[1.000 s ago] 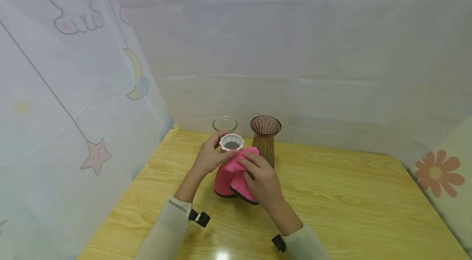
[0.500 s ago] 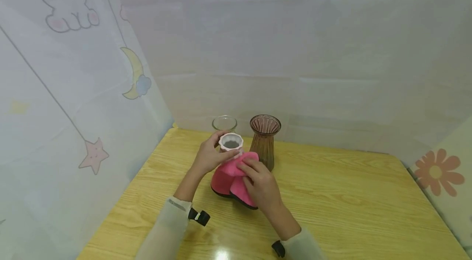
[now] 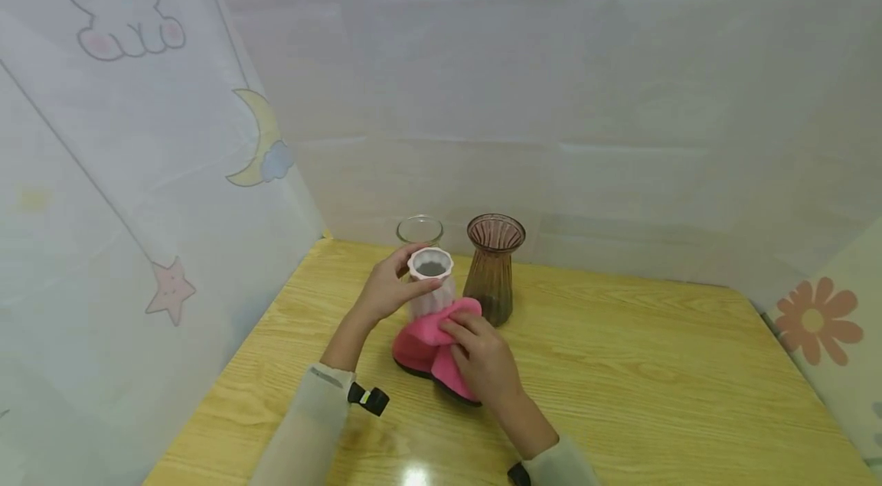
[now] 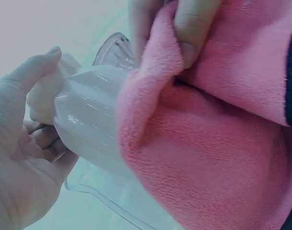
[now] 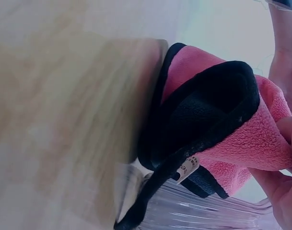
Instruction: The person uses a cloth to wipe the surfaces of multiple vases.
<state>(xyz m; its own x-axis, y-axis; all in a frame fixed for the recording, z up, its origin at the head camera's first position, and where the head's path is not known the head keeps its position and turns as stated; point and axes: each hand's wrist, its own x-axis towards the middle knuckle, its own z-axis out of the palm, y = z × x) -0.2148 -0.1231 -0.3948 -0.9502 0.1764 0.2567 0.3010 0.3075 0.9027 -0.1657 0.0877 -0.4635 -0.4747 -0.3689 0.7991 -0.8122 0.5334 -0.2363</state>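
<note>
A white ribbed vase with a scalloped rim stands upright in my left hand, whose thumb and fingers grip it just below the rim. In the left wrist view the vase shows its glossy fluted side. My right hand pinches a pink plush cloth with dark edging and presses it on the vase's lower side, which it hides. Seen from the right wrist, the cloth hangs in folds with a dark underside, a small label and a dark loop.
Behind my right hand stands a purple-brown ribbed glass vase with a flared mouth. A clear glass vessel is partly hidden behind my left hand. The wooden table ends at a pale printed curtain.
My right hand and the cloth have slid down the white vase, uncovering more of its side. My left hand keeps its grip near the rim.
</note>
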